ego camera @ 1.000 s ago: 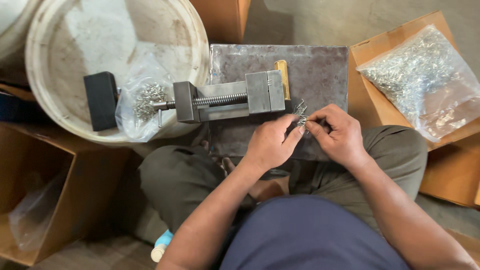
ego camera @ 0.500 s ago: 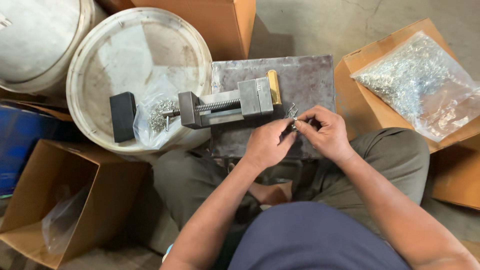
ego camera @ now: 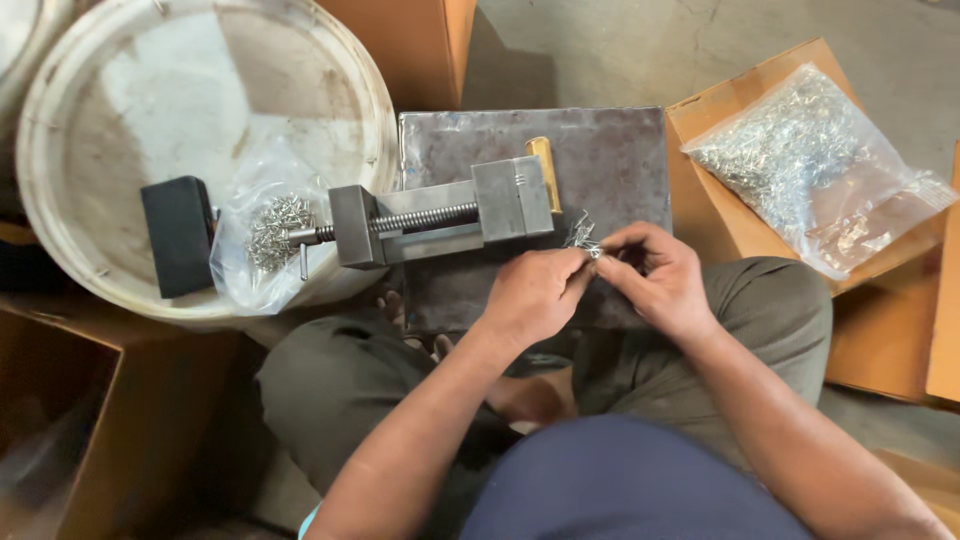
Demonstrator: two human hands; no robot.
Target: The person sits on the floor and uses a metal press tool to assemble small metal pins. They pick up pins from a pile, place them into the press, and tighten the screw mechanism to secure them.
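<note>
Hands together near plate point(ego camera: 610, 150) edge: left hand point(ego camera: 535, 295) and right hand point(ego camera: 655, 280) pinch small metal parts point(ego camera: 580, 236) just right of vise point(ego camera: 440, 220). Clear bag point(ego camera: 815, 165) of parts on box, far right; smaller bag point(ego camera: 265, 235) on white lid point(ego camera: 130, 110), left

Head view, steeply downward, close

— What is held?
— A small bunch of thin, shiny metal pins point(ego camera: 580, 236) is pinched between the fingertips of the left hand point(ego camera: 535, 295) and the right hand point(ego camera: 655, 280).
— How is it posed?
— The ends are fanned upward and outward from the pinch.
— Where is it found?
— Above the grey steel plate point(ego camera: 610, 150), just beside the vise point(ego camera: 440, 220). Finer detail cannot be made out.
</note>
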